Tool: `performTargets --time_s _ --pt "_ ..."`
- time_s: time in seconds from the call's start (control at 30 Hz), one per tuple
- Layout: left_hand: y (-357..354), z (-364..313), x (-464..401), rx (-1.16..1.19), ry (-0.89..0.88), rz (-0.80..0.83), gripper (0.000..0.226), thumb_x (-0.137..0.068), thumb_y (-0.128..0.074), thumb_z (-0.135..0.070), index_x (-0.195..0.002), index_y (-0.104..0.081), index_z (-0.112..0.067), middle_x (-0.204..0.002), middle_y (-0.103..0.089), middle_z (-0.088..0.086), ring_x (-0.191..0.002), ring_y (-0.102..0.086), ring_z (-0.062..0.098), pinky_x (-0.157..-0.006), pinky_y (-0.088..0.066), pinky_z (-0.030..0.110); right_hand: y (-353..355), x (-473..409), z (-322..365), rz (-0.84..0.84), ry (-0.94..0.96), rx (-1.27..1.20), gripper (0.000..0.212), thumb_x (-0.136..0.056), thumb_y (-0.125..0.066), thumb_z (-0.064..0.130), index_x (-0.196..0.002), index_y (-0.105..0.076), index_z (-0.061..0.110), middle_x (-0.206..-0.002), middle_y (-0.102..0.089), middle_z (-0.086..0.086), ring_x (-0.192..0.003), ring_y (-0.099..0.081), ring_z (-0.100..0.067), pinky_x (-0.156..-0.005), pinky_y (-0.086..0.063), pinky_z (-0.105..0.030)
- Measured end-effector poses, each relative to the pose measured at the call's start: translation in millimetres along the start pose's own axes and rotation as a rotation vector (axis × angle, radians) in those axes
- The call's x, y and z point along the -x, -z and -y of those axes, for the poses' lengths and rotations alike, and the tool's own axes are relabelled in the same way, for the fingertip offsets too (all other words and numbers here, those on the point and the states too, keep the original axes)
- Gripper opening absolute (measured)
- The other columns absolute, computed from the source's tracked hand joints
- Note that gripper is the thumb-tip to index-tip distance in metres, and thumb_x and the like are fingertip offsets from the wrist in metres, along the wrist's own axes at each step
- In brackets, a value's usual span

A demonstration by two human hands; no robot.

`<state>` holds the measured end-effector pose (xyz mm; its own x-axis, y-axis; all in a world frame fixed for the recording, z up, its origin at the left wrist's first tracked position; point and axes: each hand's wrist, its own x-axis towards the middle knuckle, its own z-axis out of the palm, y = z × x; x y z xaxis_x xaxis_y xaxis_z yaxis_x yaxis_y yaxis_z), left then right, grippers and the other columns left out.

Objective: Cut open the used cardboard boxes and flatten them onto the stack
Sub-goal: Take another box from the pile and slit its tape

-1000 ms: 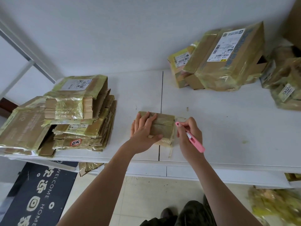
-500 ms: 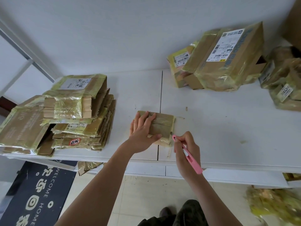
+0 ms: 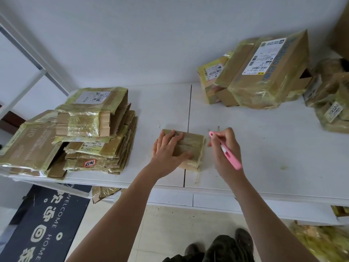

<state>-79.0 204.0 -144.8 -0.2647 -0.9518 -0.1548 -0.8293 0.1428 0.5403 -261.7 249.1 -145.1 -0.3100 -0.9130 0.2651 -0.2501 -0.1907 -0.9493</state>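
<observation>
A small taped cardboard box (image 3: 190,148) lay flat near the table's front edge, tape strip trailing from its near right corner. The stack (image 3: 90,133) of flattened boxes sat well left. Unopened taped boxes (image 3: 264,72) rested at the back right.

Soft, even daylight; faint shadows, wide-angle bending at edges, corners blurred.

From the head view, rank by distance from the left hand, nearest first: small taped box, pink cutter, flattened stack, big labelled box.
1. small taped box, under the left hand.
2. pink cutter, just right, in the right hand.
3. flattened stack, to the left.
4. big labelled box, far back right.
</observation>
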Motion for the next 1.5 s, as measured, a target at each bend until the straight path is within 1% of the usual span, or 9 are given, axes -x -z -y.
performTargets --time_s 0.2,0.43,0.63,0.73,0.87,0.97,1.23,1.4,1.5 --pt "4.4 5.1 6.4 -0.003 -0.063 -0.121 0.068 -0.083 -0.070 -0.049 -0.143 -0.039 -0.044 -0.159 -0.009 -0.008 -0.148 0.004 0.016 -0.118 0.005 0.039 -18.6 -7.2 0.7 -0.017 0.064 0.111 0.013 -0.101 -0.050 0.008 -0.093 -0.047 -0.002 -0.074 -0.061 -0.016 -0.064 -0.061 -0.030 -0.059 -0.049 -0.045" --pt "19.4 -10.9 6.3 0.262 0.315 -0.040 0.076 -0.080 -0.072 -0.017 -0.144 -0.036 -0.038 -0.143 -0.015 -0.001 -0.137 -0.016 0.027 -0.110 -0.033 0.042 -21.9 54.2 2.9 -0.130 0.073 0.123 0.010 -0.099 -0.054 0.006 -0.092 -0.047 0.008 -0.064 -0.055 -0.005 -0.051 -0.050 -0.015 -0.046 -0.039 -0.021" --pt "3.7 -54.0 8.0 0.090 0.515 0.033 0.090 -0.082 -0.053 -0.070 -0.153 -0.003 -0.044 -0.155 0.031 0.009 -0.140 -0.014 0.054 -0.110 -0.032 0.058 -10.1 53.0 -0.3 -0.131 -0.014 0.022 0.008 -0.099 -0.052 0.009 -0.093 -0.050 0.004 -0.074 -0.066 -0.008 -0.063 -0.063 -0.015 -0.054 -0.047 -0.025" --pt "2.4 -54.4 11.5 0.019 0.457 0.051 0.096 -0.080 -0.065 -0.058 -0.151 -0.001 -0.048 -0.155 0.008 0.013 -0.128 -0.038 0.051 -0.106 -0.039 0.052 -1.3 50.7 -6.8 -0.170 -0.060 -0.036 0.006 -0.100 -0.050 0.006 -0.094 -0.051 0.006 -0.074 -0.068 -0.004 -0.067 -0.071 -0.013 -0.058 -0.049 -0.017" --pt "22.5 -40.5 1.0 -0.159 0.173 0.184 0.085 -0.080 -0.063 -0.019 -0.142 -0.022 -0.060 -0.161 0.004 -0.006 -0.145 -0.009 0.033 -0.116 -0.014 0.055 9.7 42.8 -17.5 -0.236 -0.082 -0.059 0.006 -0.100 -0.050 0.006 -0.095 -0.049 0.006 -0.075 -0.070 -0.002 -0.081 -0.071 -0.004 -0.073 -0.049 -0.012" --pt "33.3 -22.5 -3.9 -0.043 0.065 0.186 0.065 -0.086 -0.059 -0.017 -0.131 -0.044 -0.062 -0.163 -0.005 -0.011 -0.150 0.006 0.023 -0.117 0.009 0.054 11.3 34.2 -20.4 -0.243 -0.071 -0.072 0.004 -0.100 -0.051 0.007 -0.096 -0.050 0.006 -0.077 -0.069 -0.002 -0.078 -0.067 -0.002 -0.070 -0.048 -0.010" --pt "19.3 5.2 9.5 0.159 -0.038 -0.056 0.052 -0.081 -0.076 -0.016 -0.126 -0.062 -0.036 -0.146 -0.039 -0.021 -0.150 -0.011 0.016 -0.120 0.002 0.051 -7.8 -2.5 -21.2 0.010 -0.110 -0.289 0.004 -0.100 -0.055 0.013 -0.097 -0.054 0.010 -0.073 -0.068 -0.006 -0.073 -0.068 -0.019 -0.076 -0.051 -0.019" --pt "14.2 9.6 15.4 0.233 -0.032 -0.133 0.051 -0.078 -0.080 -0.023 -0.125 -0.062 -0.033 -0.139 -0.044 -0.029 -0.147 -0.015 0.003 -0.119 0.008 0.033 -27.6 -25.2 -28.6 0.106 -0.162 -0.316 0.017 -0.097 -0.060 0.023 -0.080 -0.059 0.019 -0.068 -0.062 -0.002 -0.067 -0.061 -0.021 -0.073 -0.052 -0.042" --pt "13.9 8.9 14.6 0.229 -0.035 -0.143 0.051 -0.078 -0.080 -0.022 -0.126 -0.062 -0.029 -0.142 -0.046 -0.023 -0.147 -0.015 0.006 -0.117 0.010 0.030 -33.4 -30.2 -32.0 0.146 -0.112 -0.255 0.022 -0.090 -0.060 0.038 -0.078 -0.058 0.020 -0.067 -0.059 0.000 -0.065 -0.058 -0.019 -0.065 -0.050 -0.035"
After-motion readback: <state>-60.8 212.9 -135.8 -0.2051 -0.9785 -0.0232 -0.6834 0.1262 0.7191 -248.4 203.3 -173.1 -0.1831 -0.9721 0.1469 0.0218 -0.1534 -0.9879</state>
